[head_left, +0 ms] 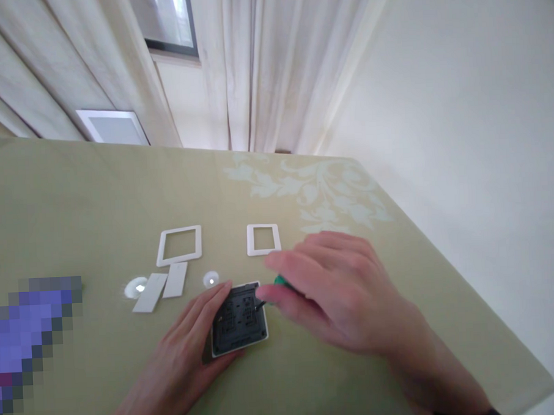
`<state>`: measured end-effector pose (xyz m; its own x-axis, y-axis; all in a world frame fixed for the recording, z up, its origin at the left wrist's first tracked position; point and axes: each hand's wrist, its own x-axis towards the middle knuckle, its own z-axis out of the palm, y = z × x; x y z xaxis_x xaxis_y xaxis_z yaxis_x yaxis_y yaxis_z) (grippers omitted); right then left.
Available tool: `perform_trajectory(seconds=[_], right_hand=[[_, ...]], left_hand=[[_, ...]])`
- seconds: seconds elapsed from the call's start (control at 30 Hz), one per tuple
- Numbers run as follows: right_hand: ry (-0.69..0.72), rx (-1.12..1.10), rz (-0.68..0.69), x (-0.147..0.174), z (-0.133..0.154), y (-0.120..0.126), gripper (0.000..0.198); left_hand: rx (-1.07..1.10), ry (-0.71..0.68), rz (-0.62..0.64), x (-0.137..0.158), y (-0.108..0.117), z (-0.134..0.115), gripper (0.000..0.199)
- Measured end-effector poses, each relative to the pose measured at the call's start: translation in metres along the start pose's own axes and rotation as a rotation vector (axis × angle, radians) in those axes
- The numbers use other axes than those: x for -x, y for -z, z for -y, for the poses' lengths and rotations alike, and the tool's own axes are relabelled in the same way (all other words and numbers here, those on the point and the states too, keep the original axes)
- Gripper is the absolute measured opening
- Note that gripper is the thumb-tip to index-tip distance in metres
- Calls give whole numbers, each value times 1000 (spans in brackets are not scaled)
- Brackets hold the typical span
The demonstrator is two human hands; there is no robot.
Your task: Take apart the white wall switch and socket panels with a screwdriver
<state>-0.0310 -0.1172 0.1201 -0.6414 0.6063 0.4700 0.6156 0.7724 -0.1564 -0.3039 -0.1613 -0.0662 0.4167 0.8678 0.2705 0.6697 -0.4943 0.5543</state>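
My left hand (195, 339) grips a square wall switch (240, 322) by its left side, thumb below and fingers along the upper left edge. The side facing me is dark grey with small slots and a thin white rim. In my right hand (340, 290) is a screwdriver with a green handle (282, 281), mostly hidden by the closed fingers. Its dark shaft (260, 305) points left and reaches the right part of the switch; whether the tip sits in a slot or screw I cannot tell.
Beyond my hands lie two white square frames, a larger one (159, 247) and a smaller one (249, 240). Two white rectangular plates (150, 292) rest at the left. A pixelated purple object (29, 328) is at the far left. The table edge slants down the right side.
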Motion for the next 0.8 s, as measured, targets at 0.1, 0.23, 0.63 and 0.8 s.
perform_trajectory(seconds=[0.1,0.23,0.63,0.8], right_hand=[[143,-170,94,-1,2,1,31],[-79,59,3,-2,1,1,28],[-14,-62,81,-1,3,2,22],[-63,-11,7,-1,1,-1,27]], left_hand=[[8,-6,12,1,-1,1,79],[-11,16,30,3,-1,2,80],[13,16,23,3,-2,2,78],[21,11,6,0,-3,3,80]])
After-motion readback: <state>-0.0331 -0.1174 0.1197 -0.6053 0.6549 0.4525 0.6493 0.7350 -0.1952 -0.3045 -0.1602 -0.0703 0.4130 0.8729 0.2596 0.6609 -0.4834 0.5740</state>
